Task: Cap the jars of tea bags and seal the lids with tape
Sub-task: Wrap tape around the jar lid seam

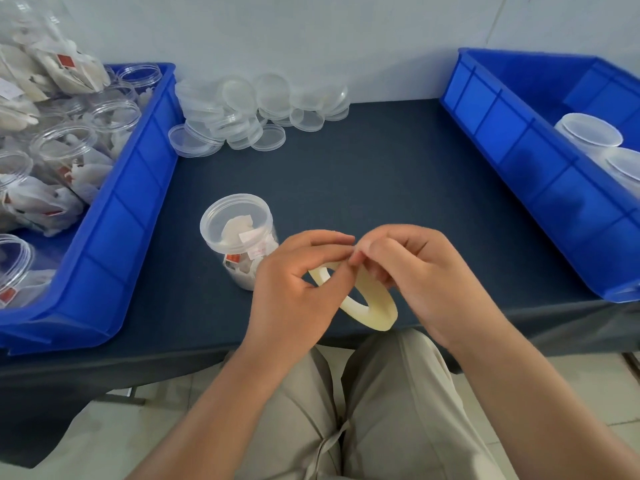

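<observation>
A clear jar of tea bags (239, 233) stands upright on the dark table with a clear lid on top. Just right of it, above the table's front edge, I hold a cream roll of tape (372, 303) in both hands. My left hand (294, 289) grips the roll's left side, with a finger through its hole. My right hand (422, 271) curls over the top of the roll and its fingertips pinch at the tape's edge, next to my left fingertips.
A blue bin (131, 188) at the left holds several uncapped jars of tea bags (69, 143). A heap of loose clear lids (252, 109) lies at the back. A blue bin (540, 161) at the right holds two capped jars (588, 133).
</observation>
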`<state>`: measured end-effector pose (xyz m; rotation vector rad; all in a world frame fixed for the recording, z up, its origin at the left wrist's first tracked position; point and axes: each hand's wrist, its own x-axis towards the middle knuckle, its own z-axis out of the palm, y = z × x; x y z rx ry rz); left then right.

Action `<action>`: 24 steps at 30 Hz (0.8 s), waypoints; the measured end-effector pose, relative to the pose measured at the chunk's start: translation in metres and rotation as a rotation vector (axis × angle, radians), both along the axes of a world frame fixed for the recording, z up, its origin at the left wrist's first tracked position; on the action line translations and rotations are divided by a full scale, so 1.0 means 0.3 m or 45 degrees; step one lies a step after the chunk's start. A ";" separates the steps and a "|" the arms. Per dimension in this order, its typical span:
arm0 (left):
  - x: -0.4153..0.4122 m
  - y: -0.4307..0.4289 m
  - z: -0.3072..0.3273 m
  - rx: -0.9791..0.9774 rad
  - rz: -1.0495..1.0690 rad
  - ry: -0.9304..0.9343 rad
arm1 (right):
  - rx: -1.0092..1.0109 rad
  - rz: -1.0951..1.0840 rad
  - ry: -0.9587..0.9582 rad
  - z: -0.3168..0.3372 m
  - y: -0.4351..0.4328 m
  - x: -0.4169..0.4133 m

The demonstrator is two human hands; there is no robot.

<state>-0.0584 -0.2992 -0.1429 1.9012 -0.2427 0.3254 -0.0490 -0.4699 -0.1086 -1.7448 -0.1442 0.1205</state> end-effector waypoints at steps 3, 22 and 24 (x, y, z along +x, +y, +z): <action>-0.006 -0.011 0.011 -0.018 0.061 0.039 | 0.038 -0.083 -0.053 -0.024 0.011 -0.009; -0.052 0.071 -0.020 -0.055 0.320 -0.179 | -0.811 0.304 -0.260 0.003 0.003 0.007; -0.056 0.133 -0.078 0.080 0.567 -0.281 | -0.957 0.229 -0.357 -0.018 0.008 0.007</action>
